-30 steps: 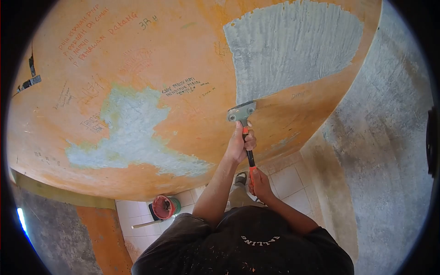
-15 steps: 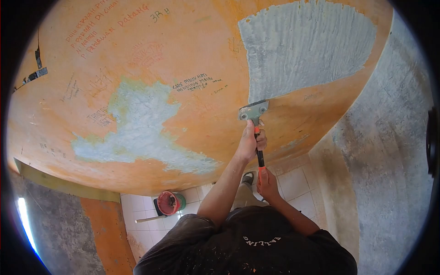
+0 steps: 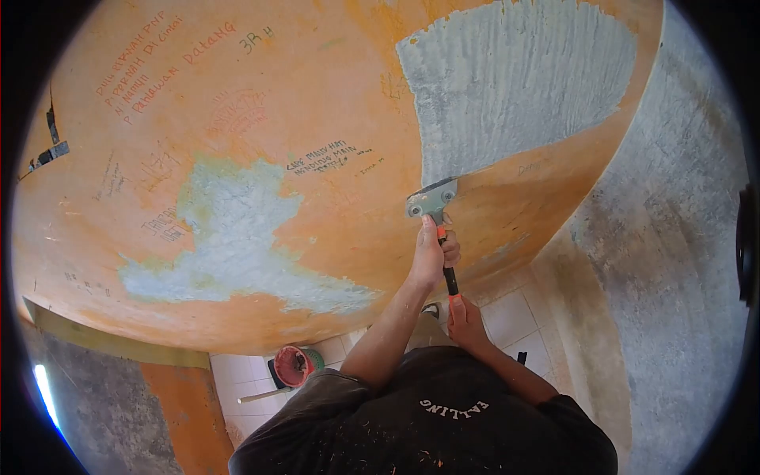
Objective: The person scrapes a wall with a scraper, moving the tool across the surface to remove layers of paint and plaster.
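Observation:
Both of my hands are wrapped around one long-handled scraper point(image 3: 432, 197) with a wide metal head and a black and orange handle. My left hand point(image 3: 430, 257) grips it just below the head, thumb along the handle. Lower down, my right hand point(image 3: 468, 323) is closed around the orange end. The blade rests against the orange painted wall point(image 3: 348, 229), at the lower left corner of a scraped grey-white patch point(image 3: 514, 87). Another bare patch point(image 3: 237, 214) of pale, irregular shape lies to the left.
On the tiled floor point(image 3: 511, 317) below stands a red and green bucket point(image 3: 294, 366) beside a pale stick point(image 3: 261, 396). A grey, worn wall point(image 3: 673, 237) rises on the right. Handwriting marks the orange wall, and a dark broken gap point(image 3: 49, 158) shows at far left.
The view has shifted slightly, so the wall patches appear further left. The scraper head sits slightly lower in view, still against the wall, with both hands on the handle.

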Tool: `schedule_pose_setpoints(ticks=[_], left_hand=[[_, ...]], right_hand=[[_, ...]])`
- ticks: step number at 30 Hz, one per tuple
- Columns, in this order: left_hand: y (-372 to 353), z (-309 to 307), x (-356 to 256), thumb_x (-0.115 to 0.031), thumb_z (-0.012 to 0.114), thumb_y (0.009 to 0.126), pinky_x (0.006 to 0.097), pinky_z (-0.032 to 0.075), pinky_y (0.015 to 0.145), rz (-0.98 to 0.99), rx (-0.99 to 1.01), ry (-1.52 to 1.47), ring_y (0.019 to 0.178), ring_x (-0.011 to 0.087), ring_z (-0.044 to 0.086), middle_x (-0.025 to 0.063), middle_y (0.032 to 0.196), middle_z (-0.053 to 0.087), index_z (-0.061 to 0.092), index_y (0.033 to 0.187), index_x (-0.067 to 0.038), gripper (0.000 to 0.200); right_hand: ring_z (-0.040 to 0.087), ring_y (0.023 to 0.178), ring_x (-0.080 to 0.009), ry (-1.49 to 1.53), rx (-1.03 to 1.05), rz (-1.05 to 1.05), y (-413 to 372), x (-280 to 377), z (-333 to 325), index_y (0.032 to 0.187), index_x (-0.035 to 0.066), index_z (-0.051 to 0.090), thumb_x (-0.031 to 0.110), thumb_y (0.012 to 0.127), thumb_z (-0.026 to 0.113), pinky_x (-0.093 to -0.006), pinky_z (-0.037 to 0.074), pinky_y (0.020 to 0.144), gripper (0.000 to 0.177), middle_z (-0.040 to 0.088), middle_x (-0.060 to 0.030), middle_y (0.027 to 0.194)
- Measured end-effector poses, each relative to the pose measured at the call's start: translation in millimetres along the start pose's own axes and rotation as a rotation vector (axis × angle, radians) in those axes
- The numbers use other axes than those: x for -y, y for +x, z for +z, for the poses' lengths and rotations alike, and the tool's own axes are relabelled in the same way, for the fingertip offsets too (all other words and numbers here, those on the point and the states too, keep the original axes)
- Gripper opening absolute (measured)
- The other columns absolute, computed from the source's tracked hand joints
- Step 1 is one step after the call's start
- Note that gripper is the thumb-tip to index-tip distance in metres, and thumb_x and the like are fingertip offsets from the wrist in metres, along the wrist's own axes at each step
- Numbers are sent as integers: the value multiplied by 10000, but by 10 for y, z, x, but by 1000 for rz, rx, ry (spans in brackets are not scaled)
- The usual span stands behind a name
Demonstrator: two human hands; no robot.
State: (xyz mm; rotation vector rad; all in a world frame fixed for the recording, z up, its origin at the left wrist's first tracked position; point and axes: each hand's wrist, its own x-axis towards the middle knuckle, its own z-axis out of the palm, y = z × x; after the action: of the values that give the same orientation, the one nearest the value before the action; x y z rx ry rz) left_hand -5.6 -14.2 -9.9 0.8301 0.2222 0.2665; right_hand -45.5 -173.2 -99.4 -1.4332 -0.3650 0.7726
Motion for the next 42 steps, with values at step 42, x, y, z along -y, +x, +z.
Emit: schedule_pose_setpoints(ticks=[42], left_hand=[[61,366,-198,-585,263,1019,234,227,398,59,-158,67,423,70,292,-34,564,330,367,883,-148,469]], right_hand=[[411,463,-57,3,76,57,-73,650,-85,804,99,463,421,1043,385,-242,347,429,408,421,38,584]])
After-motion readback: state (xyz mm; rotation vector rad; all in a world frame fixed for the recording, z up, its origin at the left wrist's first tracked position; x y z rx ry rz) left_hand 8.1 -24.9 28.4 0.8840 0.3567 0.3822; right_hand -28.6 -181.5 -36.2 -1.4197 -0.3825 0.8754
